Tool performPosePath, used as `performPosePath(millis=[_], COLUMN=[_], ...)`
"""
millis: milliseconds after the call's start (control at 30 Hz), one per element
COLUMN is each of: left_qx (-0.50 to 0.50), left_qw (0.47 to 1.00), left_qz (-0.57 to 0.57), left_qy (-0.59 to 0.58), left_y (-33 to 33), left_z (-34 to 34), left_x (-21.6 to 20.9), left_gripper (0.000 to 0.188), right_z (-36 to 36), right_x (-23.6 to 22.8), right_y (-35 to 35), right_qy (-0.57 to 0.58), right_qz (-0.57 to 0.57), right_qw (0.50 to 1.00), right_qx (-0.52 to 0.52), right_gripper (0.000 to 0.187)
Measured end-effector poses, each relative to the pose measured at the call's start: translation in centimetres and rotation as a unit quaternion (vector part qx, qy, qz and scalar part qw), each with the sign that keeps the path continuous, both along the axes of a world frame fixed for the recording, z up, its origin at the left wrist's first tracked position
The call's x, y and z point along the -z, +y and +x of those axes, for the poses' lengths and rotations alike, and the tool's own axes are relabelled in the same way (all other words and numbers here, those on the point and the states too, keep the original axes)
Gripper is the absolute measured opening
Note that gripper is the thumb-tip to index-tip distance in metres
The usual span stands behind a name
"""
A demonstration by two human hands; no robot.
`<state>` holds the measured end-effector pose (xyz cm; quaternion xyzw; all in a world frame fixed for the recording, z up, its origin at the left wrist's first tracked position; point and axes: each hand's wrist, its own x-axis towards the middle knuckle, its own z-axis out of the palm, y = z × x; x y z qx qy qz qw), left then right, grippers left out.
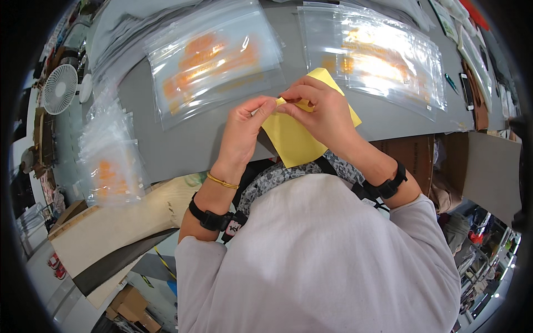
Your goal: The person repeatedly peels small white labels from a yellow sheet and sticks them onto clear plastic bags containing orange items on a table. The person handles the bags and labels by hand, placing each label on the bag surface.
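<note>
A yellow sheet (291, 141) hangs at the near edge of the grey table, tilted, with its far corner behind my right hand. Fingers and thumb of my left hand (247, 125) pinch close to the sheet's left edge. Right beside them, my right hand (327, 114) is closed in a pinch on the same edge, its wrist and back lying over the sheet. The fingertips of both hands almost meet, and the small bit between them is too small to make out.
Clear plastic bags with orange print lie in a left stack (216, 61) and a right stack (377, 55). Smaller clear bags (111, 166) overhang the table's left end. A phone (466, 91) and pen (451, 83) lie far right. An open cardboard box (408, 164) stands below the right edge.
</note>
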<state>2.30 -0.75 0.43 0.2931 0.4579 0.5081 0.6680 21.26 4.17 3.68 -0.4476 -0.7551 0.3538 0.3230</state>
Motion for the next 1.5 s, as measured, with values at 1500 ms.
performPosePath(millis=[1500], left_qx=[0.123], left_qw=[0.663], left_qz=[0.364], left_qy=[0.642], left_y=[2.2], left_z=[-3.0], left_x=[0.9], left_gripper=[0.013], right_z=[-4.0], right_x=[6.6], right_y=[6.3], right_qy=[-0.130], right_qz=[0.126], right_qw=[0.983], right_qx=[0.026], right_gripper=[0.016])
